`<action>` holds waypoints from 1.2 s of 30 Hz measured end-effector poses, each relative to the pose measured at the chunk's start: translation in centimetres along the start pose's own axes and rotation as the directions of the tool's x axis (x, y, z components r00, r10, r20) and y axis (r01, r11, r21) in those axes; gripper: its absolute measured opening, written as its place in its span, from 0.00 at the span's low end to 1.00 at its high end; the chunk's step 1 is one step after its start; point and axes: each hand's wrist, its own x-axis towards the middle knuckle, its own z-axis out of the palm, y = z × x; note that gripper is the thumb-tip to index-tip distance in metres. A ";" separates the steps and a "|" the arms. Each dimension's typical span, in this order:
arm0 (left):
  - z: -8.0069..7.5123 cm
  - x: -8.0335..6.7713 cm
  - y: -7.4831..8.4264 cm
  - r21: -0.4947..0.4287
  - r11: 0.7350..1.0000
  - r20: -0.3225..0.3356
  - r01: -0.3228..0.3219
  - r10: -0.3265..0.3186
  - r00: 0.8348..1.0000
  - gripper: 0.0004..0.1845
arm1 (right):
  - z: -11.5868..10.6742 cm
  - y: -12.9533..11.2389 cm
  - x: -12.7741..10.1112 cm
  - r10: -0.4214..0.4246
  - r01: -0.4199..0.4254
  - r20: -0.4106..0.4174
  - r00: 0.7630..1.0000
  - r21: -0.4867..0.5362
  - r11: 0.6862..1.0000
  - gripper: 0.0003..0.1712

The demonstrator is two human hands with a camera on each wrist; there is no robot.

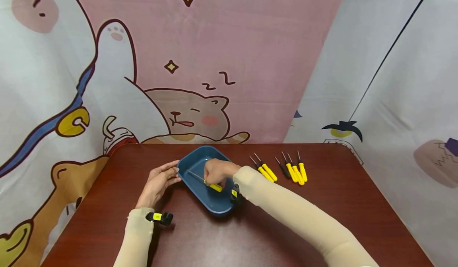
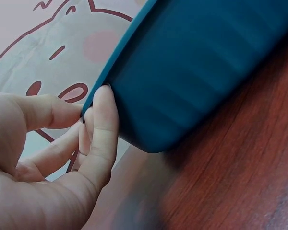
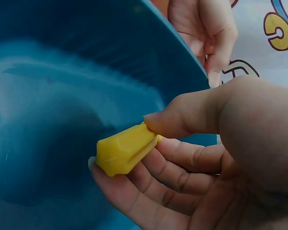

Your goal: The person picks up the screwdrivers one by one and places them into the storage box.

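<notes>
I had my right hand down inside the tray, its thumb and curled fingers pinched round a screwdriver. What showed of the tool was a bright yellow handle, faceted and blunt at its butt end, which stuck out past my fingertips toward the tray floor; in the head view a thin metal shaft ran out from the other side of my fist, slanting up and to the left over the blue bottom. My left hand sat just outside the tray's near left wall, fingers nearly straight and pressed flat against the rim, gripping nothing. The tray was a deep teal-blue plastic dish with rounded corners, resting on the brown table. Well beyond my right knuckles, to the right of the tray, five more screwdrivers lay in a loose row on the table, most with yellow handles, one of them dark, all with their shafts pointing away from me.
</notes>
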 end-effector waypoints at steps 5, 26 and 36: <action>-0.1 0.1 0.0 0.004 1.000 -0.005 -0.003 0.003 1.000 0.25 | 0.4 -0.6 1.0 0.022 -0.021 0.035 0.999 -0.030 0.999 0.30; -0.1 0.1 -0.2 0.012 1.000 0.001 -0.008 0.008 1.000 0.25 | 2.5 -2.1 2.9 0.198 -0.196 0.135 0.971 -0.034 0.980 0.06; -0.1 0.3 -0.3 0.011 1.000 -0.005 -0.016 0.016 1.000 0.24 | 2.9 -2.8 3.1 0.232 -0.217 0.103 0.967 -0.138 0.966 0.03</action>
